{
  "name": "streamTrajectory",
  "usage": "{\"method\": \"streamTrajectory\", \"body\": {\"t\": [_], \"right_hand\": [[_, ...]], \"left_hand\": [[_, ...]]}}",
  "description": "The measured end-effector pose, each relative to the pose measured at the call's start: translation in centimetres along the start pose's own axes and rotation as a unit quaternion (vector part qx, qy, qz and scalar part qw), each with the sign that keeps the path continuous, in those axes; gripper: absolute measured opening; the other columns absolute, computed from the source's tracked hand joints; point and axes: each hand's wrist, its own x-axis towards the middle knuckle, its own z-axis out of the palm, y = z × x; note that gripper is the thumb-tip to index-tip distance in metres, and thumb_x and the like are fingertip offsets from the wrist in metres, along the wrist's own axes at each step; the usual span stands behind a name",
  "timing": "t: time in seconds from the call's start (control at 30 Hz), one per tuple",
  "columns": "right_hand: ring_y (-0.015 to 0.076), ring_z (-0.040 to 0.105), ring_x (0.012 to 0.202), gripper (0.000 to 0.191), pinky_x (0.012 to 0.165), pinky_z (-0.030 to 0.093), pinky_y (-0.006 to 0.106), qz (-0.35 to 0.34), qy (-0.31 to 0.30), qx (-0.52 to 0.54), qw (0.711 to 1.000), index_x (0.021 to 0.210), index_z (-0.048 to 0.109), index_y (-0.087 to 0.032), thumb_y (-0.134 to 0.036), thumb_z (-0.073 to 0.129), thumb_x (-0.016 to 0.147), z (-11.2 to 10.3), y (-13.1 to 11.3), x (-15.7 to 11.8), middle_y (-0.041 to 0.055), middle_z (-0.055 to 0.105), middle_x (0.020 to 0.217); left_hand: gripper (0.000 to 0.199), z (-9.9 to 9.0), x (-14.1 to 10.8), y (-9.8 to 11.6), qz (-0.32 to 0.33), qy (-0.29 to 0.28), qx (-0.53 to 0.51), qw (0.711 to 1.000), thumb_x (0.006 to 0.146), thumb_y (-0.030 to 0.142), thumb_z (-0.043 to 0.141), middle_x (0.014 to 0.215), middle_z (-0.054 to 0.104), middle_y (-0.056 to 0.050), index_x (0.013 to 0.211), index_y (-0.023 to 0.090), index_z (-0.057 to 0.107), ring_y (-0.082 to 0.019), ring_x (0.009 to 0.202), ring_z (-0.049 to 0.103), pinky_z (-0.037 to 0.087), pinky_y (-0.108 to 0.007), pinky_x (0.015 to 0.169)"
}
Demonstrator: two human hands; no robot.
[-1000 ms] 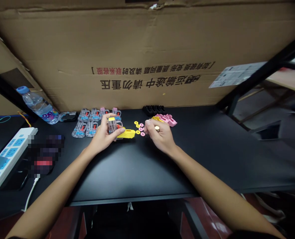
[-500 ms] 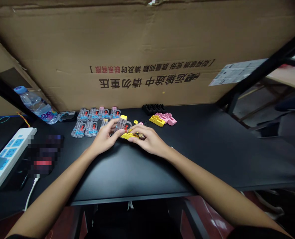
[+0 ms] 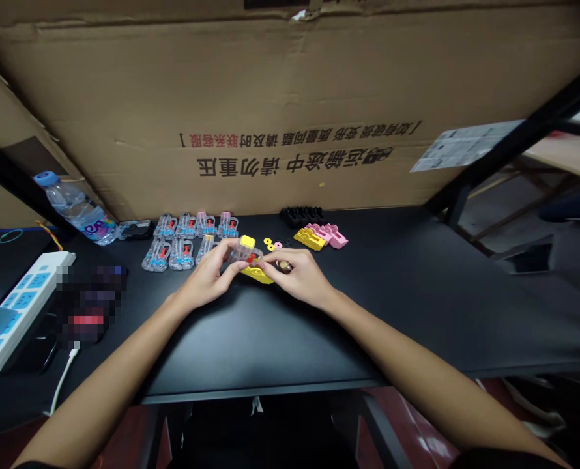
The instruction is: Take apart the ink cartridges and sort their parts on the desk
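My left hand (image 3: 216, 272) is closed around a clear plastic piece (image 3: 244, 250) with a yellow cap and a red part inside. From the other side, my right hand (image 3: 300, 277) has its thumb and fingertips pinched together at the right end of that piece. Directly below lies a yellow plastic part (image 3: 258, 275), near both sets of fingertips; whether it touches the clear piece I cannot tell. A small dark brown roundish object (image 3: 284, 266) shows by my right fingers, partly hidden. Small yellow rings (image 3: 268, 241) and a pink ring (image 3: 278, 245) lie just beyond my hands.
Several similar clear pieces (image 3: 181, 253) stand in two rows at left. Yellow parts (image 3: 309, 238), pink parts (image 3: 336, 236) and black parts (image 3: 302, 215) lie behind my right hand. A water bottle (image 3: 82, 212), power strip (image 3: 23, 306) and cardboard wall (image 3: 290, 85) border the black table (image 3: 251, 352).
The clear piece has tipped and shifted slightly toward me. My right fingertips have moved from the yellow part up to the clear piece's end. A second yellow ring now shows beyond my hands.
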Motion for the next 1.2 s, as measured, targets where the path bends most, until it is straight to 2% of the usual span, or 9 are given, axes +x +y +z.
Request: {"method": "streamTrajectory", "body": {"t": [0.33, 0.5, 0.6, 0.7, 0.8, 0.87, 0.93, 1.03, 1.2], "right_hand": [[0.0198, 0.07, 0.068, 0.02, 0.074, 0.057, 0.036, -0.051, 0.068, -0.023, 0.996, 0.088, 0.081, -0.023, -0.029, 0.065, 0.098, 0.2, -0.9, -0.1, 0.0036, 0.08, 0.079], [0.0186, 0.066, 0.063, 0.023, 0.068, 0.055, 0.035, -0.031, 0.081, -0.043, 0.995, 0.085, 0.079, -0.024, -0.032, 0.064, 0.1, 0.4, -0.4, -0.4, 0.0031, 0.077, 0.075], [0.0187, 0.067, 0.065, 0.026, 0.068, 0.054, 0.034, -0.029, 0.051, -0.047, 0.997, 0.085, 0.08, -0.024, -0.035, 0.063, 0.101, -0.2, 0.7, -0.1, 0.0031, 0.077, 0.076], [0.0217, 0.07, 0.073, 0.024, 0.07, 0.054, 0.035, -0.014, 0.021, -0.074, 0.997, 0.089, 0.081, -0.025, -0.04, 0.065, 0.099, -2.5, 2.5, 0.7, 0.005, 0.079, 0.083], [0.0236, 0.072, 0.08, 0.024, 0.074, 0.052, 0.035, 0.027, 0.043, -0.132, 0.99, 0.089, 0.082, -0.024, -0.041, 0.067, 0.096, -6.2, 4.3, 1.4, 0.0067, 0.081, 0.091], [0.0228, 0.071, 0.074, 0.025, 0.071, 0.05, 0.034, 0.074, 0.052, -0.179, 0.98, 0.084, 0.082, -0.022, -0.042, 0.068, 0.092, -8.4, 5.0, 1.7, 0.0063, 0.08, 0.085], [0.0219, 0.069, 0.069, 0.026, 0.067, 0.047, 0.032, 0.128, 0.024, -0.212, 0.969, 0.081, 0.082, -0.021, -0.042, 0.068, 0.088, -9.8, 5.2, 1.8, 0.0057, 0.079, 0.078], [0.0217, 0.068, 0.069, 0.023, 0.064, 0.043, 0.031, 0.173, -0.026, -0.261, 0.949, 0.08, 0.081, -0.021, -0.039, 0.067, 0.086, -10.3, 5.1, 1.7, 0.006, 0.078, 0.077], [0.0232, 0.069, 0.072, 0.018, 0.064, 0.042, 0.031, 0.203, -0.047, -0.328, 0.921, 0.081, 0.079, -0.024, -0.036, 0.066, 0.086, -9.4, 5.1, 1.7, 0.0066, 0.08, 0.083]], "left_hand": [[0.031, 0.4, -0.3, 0.1, 0.078, 0.04, 0.09, 0.992, 0.105, 0.028, 0.058, 0.124, 0.071, -0.012, 0.134, 0.022, 0.049, -0.025, 0.112, 0.073, 0.059, -0.04, 0.099], [0.026, -0.1, -0.2, 0.4, 0.105, 0.088, 0.111, 0.984, 0.104, 0.025, 0.059, 0.118, 0.072, -0.01, 0.128, 0.023, 0.052, -0.023, 0.109, 0.073, 0.06, -0.038, 0.097], [0.027, -0.6, -0.2, 0.2, 0.087, 0.124, 0.12, 0.981, 0.103, 0.026, 0.061, 0.116, 0.072, -0.01, 0.129, 0.023, 0.053, -0.022, 0.105, 0.074, 0.06, -0.037, 0.094], [0.037, -0.8, -0.2, 0.1, 0.041, 0.142, 0.115, 0.982, 0.102, 0.031, 0.064, 0.122, 0.072, -0.011, 0.136, 0.023, 0.05, -0.024, 0.11, 0.074, 0.059, -0.039, 0.097], [0.049, -0.8, 0.0, 0.2, 0.003, 0.119, 0.123, 0.985, 0.102, 0.036, 0.066, 0.125, 0.072, -0.01, 0.146, 0.025, 0.048, -0.025, 0.114, 0.072, 0.057, -0.042, 0.101], [0.056, -0.7, 0.1, 0.4, -0.01, 0.092, 0.136, 0.986, 0.101, 0.037, 0.068, 0.121, 0.073, -0.008, 0.152, 0.028, 0.046, -0.023, 0.105, 0.072, 0.058, -0.041, 0.097], [0.059, -0.7, 0.2, 0.4, -0.006, 0.064, 0.144, 0.988, 0.101, 0.037, 0.068, 0.12, 0.072, -0.008, 0.155, 0.029, 0.046, -0.021, 0.1, 0.07, 0.058, -0.04, 0.094], [0.052, -0.6, 0.1, 0.3, 0.008, 0.017, 0.152, 0.988, 0.102, 0.038, 0.066, 0.125, 0.069, -0.008, 0.152, 0.03, 0.052, -0.021, 0.1, 0.068, 0.056, -0.04, 0.097], [0.053, -0.8, 0.1, 0.5, -0.008, -0.011, 0.202, 0.979, 0.101, 0.044, 0.068, 0.118, 0.071, -0.007, 0.15, 0.029, 0.054, -0.025, 0.104, 0.068, 0.051, -0.043, 0.099]]}}
